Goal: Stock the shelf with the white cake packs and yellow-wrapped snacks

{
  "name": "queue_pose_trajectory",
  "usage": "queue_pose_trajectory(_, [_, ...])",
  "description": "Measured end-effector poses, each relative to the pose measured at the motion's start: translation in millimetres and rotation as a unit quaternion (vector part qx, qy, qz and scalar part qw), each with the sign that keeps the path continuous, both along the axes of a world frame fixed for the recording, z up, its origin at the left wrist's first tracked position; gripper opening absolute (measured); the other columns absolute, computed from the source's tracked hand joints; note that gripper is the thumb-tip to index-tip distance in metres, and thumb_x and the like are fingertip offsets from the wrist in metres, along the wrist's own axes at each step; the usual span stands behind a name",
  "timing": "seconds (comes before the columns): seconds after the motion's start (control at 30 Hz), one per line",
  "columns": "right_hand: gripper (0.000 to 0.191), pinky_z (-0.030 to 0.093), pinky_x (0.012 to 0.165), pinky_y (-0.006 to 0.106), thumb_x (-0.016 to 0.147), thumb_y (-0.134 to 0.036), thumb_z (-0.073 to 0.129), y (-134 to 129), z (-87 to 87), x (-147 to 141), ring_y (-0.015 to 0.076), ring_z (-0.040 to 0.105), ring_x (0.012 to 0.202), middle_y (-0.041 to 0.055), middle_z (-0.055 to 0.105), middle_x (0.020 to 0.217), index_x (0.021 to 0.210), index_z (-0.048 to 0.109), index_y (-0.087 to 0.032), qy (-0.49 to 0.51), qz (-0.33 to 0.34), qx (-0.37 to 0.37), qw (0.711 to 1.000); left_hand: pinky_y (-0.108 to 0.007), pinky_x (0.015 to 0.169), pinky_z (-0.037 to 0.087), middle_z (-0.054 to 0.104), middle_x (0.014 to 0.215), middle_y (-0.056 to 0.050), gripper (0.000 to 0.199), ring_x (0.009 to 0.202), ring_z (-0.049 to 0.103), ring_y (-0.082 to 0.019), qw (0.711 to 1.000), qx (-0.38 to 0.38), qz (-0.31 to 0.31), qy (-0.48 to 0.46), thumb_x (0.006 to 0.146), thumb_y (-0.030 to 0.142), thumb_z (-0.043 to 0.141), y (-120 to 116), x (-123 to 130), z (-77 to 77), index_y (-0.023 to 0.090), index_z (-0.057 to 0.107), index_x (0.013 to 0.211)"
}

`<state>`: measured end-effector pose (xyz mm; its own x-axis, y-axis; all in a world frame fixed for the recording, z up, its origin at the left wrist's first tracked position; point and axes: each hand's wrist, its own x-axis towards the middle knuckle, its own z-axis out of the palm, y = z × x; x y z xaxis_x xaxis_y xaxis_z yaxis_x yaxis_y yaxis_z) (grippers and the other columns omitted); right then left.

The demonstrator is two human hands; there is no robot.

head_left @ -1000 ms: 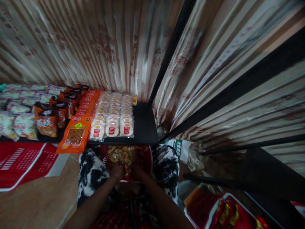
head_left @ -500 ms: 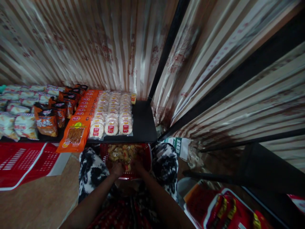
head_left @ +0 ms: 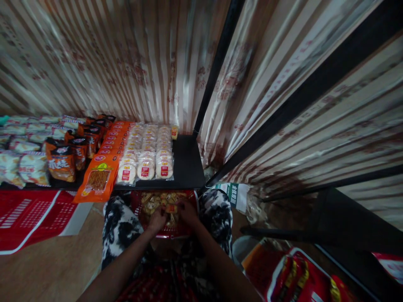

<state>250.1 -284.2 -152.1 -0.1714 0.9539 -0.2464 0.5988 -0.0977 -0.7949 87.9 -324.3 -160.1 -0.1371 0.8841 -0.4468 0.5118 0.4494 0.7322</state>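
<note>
Yellow packet [head_left: 171,208] had just come up into clear view, singled out.
Left fingers [head_left: 163,209] and right fingers [head_left: 181,206] pinched its opposite ends, with the other wrapped packets [head_left: 151,202] lying below them in the red basket [head_left: 176,232].

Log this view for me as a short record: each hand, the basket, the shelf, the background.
Left hand: gripping one end of a small packet
Right hand: gripping its other end
Red basket: between the knees, below the hands, holding wrapped snacks
Black shelf: left to right, white bags, orange-and-black bags, flat orange packets, round crackers
Background: striped curtain
</note>
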Motion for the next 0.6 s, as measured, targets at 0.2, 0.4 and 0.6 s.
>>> queue_pose_trajectory(0.2, [0.029, 0.046, 0.088, 0.031, 0.075, -0.012, 0.045, -4, 8.0, 6, 0.0172, 0.062, 0.095, 0.0045, 0.067, 0.1, 0.098, 0.062, -0.019, 0.047, -0.022, 0.024, 0.998, -0.027, 0.081, 0.044, 0.067, 0.089, -0.006, 0.013, 0.087, 0.062, -0.018, 0.993, 0.011, 0.09, -0.071, 0.074, 0.016, 0.05, 7, 5, 8.4, 0.019, 0.056, 0.086])
queue_pose_trajectory(0.4, [0.028, 0.046, 0.091, 0.036, 0.073, -0.017, 0.051, -10, 20.2, 9, 0.0203, 0.061, 0.1, 0.0067, 0.068, 0.104, 0.097, 0.065, -0.019, 0.085, -0.033, 0.023, 0.996, -0.027, 0.075, 0.046, 0.066, 0.084, -0.005, 0.019, 0.078, 0.062, -0.018, 0.98, 0.007, 0.152, -0.132, 0.071, 0.019, 0.054, 10, 4, 19.2, 0.018, 0.057, 0.09])
queue_pose_trajectory(0.6, [0.025, 0.047, 0.089, 0.033, 0.075, -0.015, 0.049, -14, 30.6, 9, 0.0195, 0.063, 0.095, 0.0048, 0.07, 0.097, 0.092, 0.067, -0.02, 0.089, -0.013, 0.027, 0.996, -0.027, 0.061, 0.047, 0.062, 0.066, -0.001, 0.02, 0.062, 0.06, -0.017, 0.969, 0.006, 0.175, -0.175, 0.069, 0.038, 0.06, 10, 11, 23.4, 0.019, 0.057, 0.075])
